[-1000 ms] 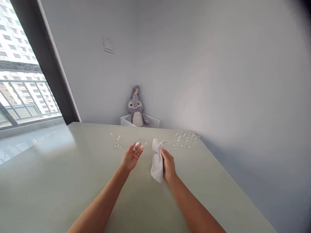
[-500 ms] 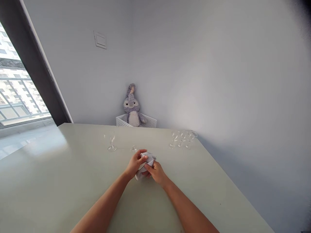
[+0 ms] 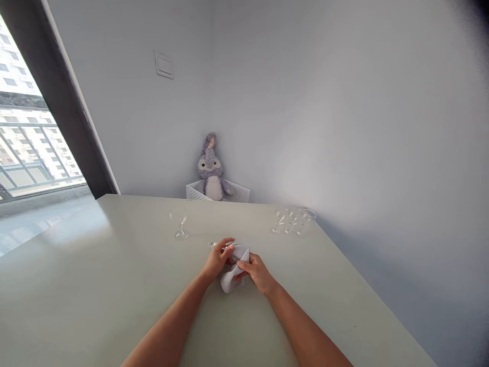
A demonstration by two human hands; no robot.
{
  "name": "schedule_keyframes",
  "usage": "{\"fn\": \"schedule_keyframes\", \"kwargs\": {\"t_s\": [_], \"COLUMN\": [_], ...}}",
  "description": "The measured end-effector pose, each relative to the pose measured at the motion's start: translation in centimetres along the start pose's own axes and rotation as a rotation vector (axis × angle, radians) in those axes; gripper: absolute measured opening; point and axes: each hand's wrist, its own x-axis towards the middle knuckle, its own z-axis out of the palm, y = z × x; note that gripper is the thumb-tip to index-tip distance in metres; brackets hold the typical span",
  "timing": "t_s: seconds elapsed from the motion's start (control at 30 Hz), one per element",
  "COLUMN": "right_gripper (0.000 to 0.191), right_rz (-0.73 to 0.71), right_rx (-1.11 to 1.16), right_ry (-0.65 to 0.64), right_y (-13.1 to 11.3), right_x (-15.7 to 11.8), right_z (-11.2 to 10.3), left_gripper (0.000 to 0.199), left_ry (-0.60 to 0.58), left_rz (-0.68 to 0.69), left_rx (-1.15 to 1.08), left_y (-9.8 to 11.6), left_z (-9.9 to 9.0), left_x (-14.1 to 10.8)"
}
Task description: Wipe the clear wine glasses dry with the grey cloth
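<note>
Support surface: pale, glossy table (image 3: 114, 285), carrying stemware.
From my remote station I am viewing a broad, pale green-grey top that is extending back toward the wall corner and is reflecting light along its left side; one clear stemmed glass (image 3: 181, 235) is standing upright at the far left, three clear stemmed glasses (image 3: 280, 217) are standing close together near the far right corner, and a small dark speck (image 3: 355, 326) is showing nearer on the right.

Pale grey plain walls (image 3: 344, 127) meet in a far corner; daylight enters left beside a dark slanting window frame (image 3: 61, 102), brightening a smooth pale-green tabletop (image 3: 114, 265).
</note>
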Motion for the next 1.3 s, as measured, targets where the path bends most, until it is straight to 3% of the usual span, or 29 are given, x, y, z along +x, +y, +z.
{"fn": "schedule_keyframes", "kwargs": {"t_s": [0.1,0.17,0.33,0.43,0.63,0.87,0.93,1.03,1.13,1.2,1.3], "right_gripper": [0.020,0.021,0.019,0.018,0.017,0.022,0.020,0.017,0.021,0.023,0.020], "right_rz": [0.029,0.037,0.029,0.028,0.023,0.019,0.030,0.043,0.053,0.028,-0.119], "right_rx": [0.092,0.187,0.325,0.332,0.334,0.206,0.267,0.343,0.198,-0.049,-0.427], "right_ry": [0.026,0.077,0.119,0.109,0.104,0.085,0.110,0.134,0.093,0.057,0.080], "right_y": [0.2,0.3,0.4,0.4,-0.1,-0.6,-0.3,0.1,0.5,0.8,1.3], "right_x": [0.3,0.7,1.2,1.2,1.0,0.6,0.7,0.9,0.7,0.3,-0.2], "right_z": [-0.5,-1.2,-2.7,-3.1,-2.9,-1.7,-1.9,-2.3,-2.0,-1.2,0.0], "left_gripper": [0.044,0.041,0.057,0.055,0.051,0.039,0.040,0.053,0.054,0.049,0.046], "left_ry": [0.095,0.108,-0.012,-0.060,-0.088,0.081,0.091,0.007,-0.057,-0.018,0.089], "left_rz": [0.033,0.053,0.069,0.040,0.019,0.055,0.079,0.070,0.040,0.005,0.005], "left_rx": [0.179,0.184,-0.126,-0.233,-0.219,0.031,0.000,-0.165,-0.263,-0.222,-0.082], "left_y": [-1.0,-1.4,-1.1,-0.9,-0.9,-1.2,-1.1,-0.8,-0.6,-0.7,-0.9], "left_z": [0.1,0.4,1.3,1.7,1.4,1.5,1.5,1.4,1.0,0.8,0.7], "left_x": [0.2,0.2,0.2,0.4,0.8,1.2,1.0,0.6,0.2,0.2,0.3]}}
